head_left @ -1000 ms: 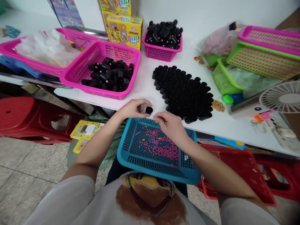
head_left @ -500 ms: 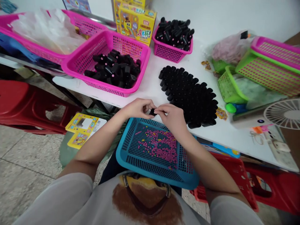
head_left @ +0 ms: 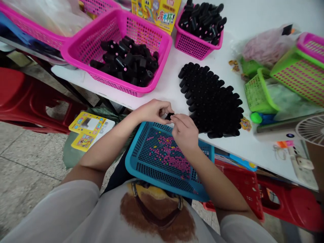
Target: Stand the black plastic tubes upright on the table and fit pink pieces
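Between the thumb and fingers of my left hand is a small black plastic piece, mostly covered by the fingers. My right hand meets it from the other side, its fingertips pinched together at the piece's end; whatever they pinch is too small to make out. Just below both hands, a blue mesh basket on my lap carries many tiny pink bits and a few yellow ones. On the table beyond my right hand, black cylindrical pieces stand upright in a tight block.
A pink basket and a smaller pink basket hold black pieces, some with pink dots. Behind them is a yellow box. Green baskets and a fan stand at the right. Red stools flank the table.
The view has shifted, so the table things sit higher and further right. Both hands stay together at the black piece, with the right fingers more curled against it.
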Demonstrator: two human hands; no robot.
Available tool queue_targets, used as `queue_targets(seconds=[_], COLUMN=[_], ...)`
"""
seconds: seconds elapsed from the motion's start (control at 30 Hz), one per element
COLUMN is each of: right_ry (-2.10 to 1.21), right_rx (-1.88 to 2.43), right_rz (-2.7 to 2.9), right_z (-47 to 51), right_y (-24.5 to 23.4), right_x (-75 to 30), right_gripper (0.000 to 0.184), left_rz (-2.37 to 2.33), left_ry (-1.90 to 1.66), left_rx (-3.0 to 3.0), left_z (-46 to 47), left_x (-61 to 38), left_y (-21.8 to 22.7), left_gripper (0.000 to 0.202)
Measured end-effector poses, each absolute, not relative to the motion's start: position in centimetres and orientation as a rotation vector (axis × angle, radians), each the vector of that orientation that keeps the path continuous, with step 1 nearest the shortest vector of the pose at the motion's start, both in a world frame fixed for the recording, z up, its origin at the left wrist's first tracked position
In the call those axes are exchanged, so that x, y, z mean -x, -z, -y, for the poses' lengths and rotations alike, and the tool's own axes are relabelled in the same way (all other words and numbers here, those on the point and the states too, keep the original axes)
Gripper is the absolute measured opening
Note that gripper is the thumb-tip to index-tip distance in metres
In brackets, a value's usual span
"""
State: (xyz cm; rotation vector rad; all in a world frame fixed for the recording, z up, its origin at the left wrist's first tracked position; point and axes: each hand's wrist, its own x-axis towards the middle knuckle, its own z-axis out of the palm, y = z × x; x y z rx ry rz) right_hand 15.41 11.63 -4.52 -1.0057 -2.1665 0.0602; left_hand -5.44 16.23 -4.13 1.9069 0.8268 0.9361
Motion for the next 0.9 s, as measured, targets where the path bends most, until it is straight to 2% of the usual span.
queue_targets(seconds=[0.1,0.2,0.33,0.4,0.67,0.73,0.83,0.9], right_ry=[-0.271,-0.722,-1.417,-1.631,-1.723,-1.720,-1.690,-1.623], right_rx=[1.087,1.212,1.264,1.263,1.291,1.254,1.187,1.249], right_rz=[2.094,1.765,1.177,1.008,0.842,0.859,0.967,1.326], right_z=[-11.8,-11.9,-12.2,-12.6,-13.4,-12.7,-10.7,-9.2], right_y=[4.1,3.6,3.5,3.4,2.7,2.3,2.3,3.0], right_x=[-15.3,-14.9,-14.0,-13.6,-12.4,-12.5,-14.4,-16.8], right_gripper=[0.029,0.016,0.039,0.041,0.024,0.028,0.045,0.046], left_rz=[-0.825,-0.838,-0.857,-0.856,-0.873,-0.953,-1.048,-1.098], left_ry=[-0.938,-0.916,-0.892,-0.899,-0.877,-0.860,-0.846,-0.857], left_rx=[-1.919,-1.920,-1.913,-1.899,-1.925,-2.010,-2.194,-2.309], left_z=[-16.2,-16.2,-16.3,-16.4,-16.6,-15.7,-13.6,-12.2], left_x=[5.6,5.7,5.7,5.8,5.9,5.5,5.7,7.0], left_y=[4.1,3.9,4.0,4.1,4.4,3.9,2.2,0.0], left_gripper=[0.022,0.034,0.062,0.067,0.069,0.056,0.034,0.029])
